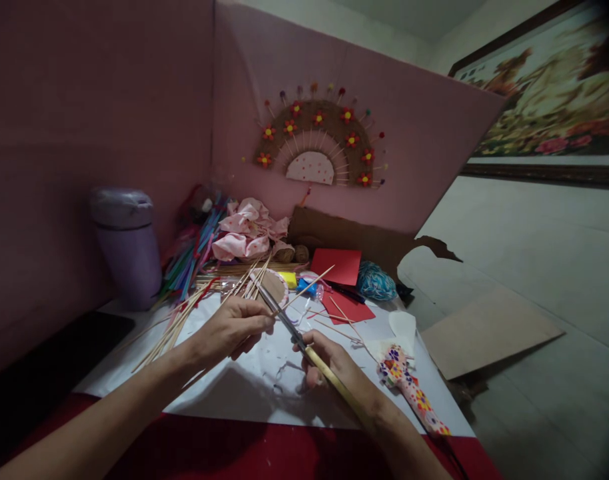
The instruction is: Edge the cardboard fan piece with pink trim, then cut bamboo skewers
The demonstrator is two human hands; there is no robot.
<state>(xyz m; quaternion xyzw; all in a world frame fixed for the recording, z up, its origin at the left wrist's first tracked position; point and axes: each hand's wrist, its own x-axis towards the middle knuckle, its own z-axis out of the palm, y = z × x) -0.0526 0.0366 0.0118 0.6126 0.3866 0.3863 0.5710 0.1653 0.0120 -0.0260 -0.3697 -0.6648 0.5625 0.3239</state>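
My left hand (242, 327) is closed in a pinch on a thin wooden stick (309, 288), whose far end points up and right. My right hand (329, 363) is wrapped round a long-bladed metal cutting tool (284, 320) with a pale yellow handle running back along the wrist. Its blade crosses the stick close to my left fingertips; whether it touches the stick I cannot tell. Beyond the blade lies a round brown disc (274, 283) with a pale edging. More thin sticks (177, 327) lie in a loose bundle left of my left hand.
A purple tumbler (127, 247) stands at the left. Pink cloth (249, 227), red sheets (337, 267) and blue yarn (377, 280) sit at the back. A flower-patterned glue gun (412, 387) lies at the right. Behind, a pink board (414, 147) carries a flowered half-ring (317, 117).
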